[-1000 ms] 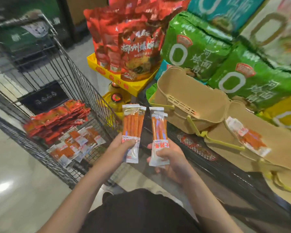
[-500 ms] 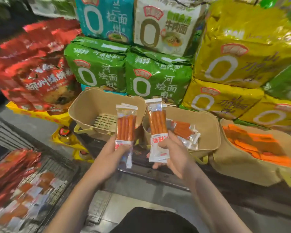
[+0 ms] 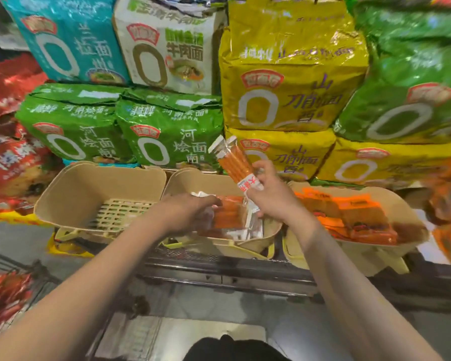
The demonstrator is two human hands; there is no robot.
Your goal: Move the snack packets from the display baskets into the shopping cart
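1. Above the middle basket (image 3: 255, 246), the right hand (image 3: 272, 198) is gripping a sausage packet (image 3: 233, 162) by its white lower end, fingers curled round it, and is holding it tilted with the top leaning to the left, clear of the basket's rim.
2. Inside that same basket, the left hand (image 3: 186, 213) is reaching down over the loose packets (image 3: 229, 217); its fingers are lying on or around them, but whether they are clamped on one cannot be told, since the back of the hand is hiding them.
3. At the left end of the rack's front edge, the left basket (image 3: 71, 194) is showing its bare slotted floor.
4. At the right end, the right basket (image 3: 412, 204) is holding a layer of orange packets (image 3: 349, 214), touching its walls.
5. Behind the three baskets, green noodle bags (image 3: 167, 131), yellow noodle bags (image 3: 292, 82), a teal bag (image 3: 71, 40) and a white bag (image 3: 167, 45) are standing stacked against one another.
6. In the lower left corner of the view, red packets (image 3: 3, 300) are lying in the wire shopping cart (image 3: 43, 276), seen only in part and blurred.
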